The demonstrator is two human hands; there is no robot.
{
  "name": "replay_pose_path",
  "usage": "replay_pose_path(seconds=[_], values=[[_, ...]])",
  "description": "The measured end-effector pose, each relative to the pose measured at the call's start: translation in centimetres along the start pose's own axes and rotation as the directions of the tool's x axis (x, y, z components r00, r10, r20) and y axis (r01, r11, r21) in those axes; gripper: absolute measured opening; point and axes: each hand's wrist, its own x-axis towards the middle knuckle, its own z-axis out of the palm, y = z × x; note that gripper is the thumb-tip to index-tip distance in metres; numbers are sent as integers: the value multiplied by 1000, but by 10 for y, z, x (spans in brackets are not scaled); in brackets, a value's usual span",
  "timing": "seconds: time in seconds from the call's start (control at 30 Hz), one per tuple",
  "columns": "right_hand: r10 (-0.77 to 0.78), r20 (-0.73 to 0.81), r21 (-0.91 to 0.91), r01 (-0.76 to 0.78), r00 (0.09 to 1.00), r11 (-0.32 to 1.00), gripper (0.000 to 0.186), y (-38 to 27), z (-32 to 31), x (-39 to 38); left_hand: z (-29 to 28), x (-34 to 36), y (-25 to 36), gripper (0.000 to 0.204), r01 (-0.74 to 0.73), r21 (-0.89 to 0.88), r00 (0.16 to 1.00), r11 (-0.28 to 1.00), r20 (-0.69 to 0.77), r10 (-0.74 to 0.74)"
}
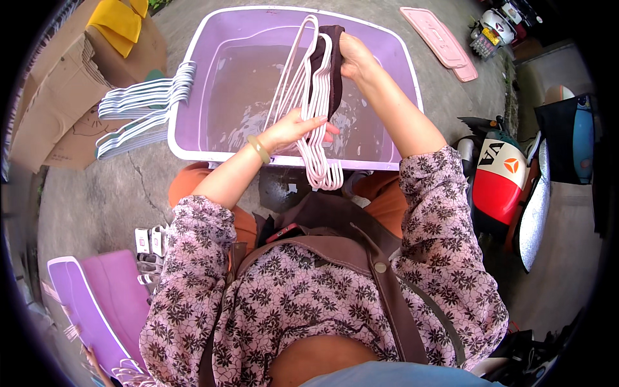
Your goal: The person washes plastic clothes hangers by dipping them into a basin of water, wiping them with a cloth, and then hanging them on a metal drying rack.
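- The left hand (293, 129) is closed around a bundle of white hangers (314, 113), with the thumb lying over them.
- The right hand (353, 55) pinches a dark cloth (336, 71) beside the far part of this bundle.
- The bundle is above the purple tub (193, 132); its near ends reach past the white near rim, but I cannot tell if they touch it.
- Inside the tub, the cloudy water (245, 80) spreads from the bundle toward the left wall, so there is room for moving on that side.
- On the left rim, a row of hangers (145, 100) stands in the way.
- Orange trousers (187, 182) show at both sides below the near rim.
- Farther left there is a cardboard box (64, 106) with a yellow cloth (119, 27).
- To the right, a strip of concrete floor (412, 48) separates the tub from a pink lid (438, 40).
- A red-and-white vehicle part (500, 187) stands near the right sleeve (438, 200).
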Motion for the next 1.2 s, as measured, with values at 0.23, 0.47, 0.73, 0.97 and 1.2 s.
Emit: replay_pose_path(seconds=[0.23, 0.47, 0.73, 0.97, 1.2], values=[[203, 163, 80, -218, 966, 973, 22, -15, -31, -6, -1, -6, 0, 34, 53, -215, 997, 975, -48, -65], [50, 182, 83, -66, 982, 994, 21, -2, -33, 7, 0, -3, -2, 37, 29, -239, 999, 970, -33, -38], [159, 227, 19, -167, 961, 986, 23, -16, -37, -11, -3, -1, -2, 48, 70, -130, 995, 989, -55, -78], [-99, -159, -291, 50, 982, 955, 20, 0, -35, 1, -3, 5, -7, 45, 5, 163, 1000, 987, 14, -8], [80, 368, 28, -97, 927, 995, 30, -11, -51, -20, -13, 5, -8, 36, 87, 203, 995, 975, 25, -94]])
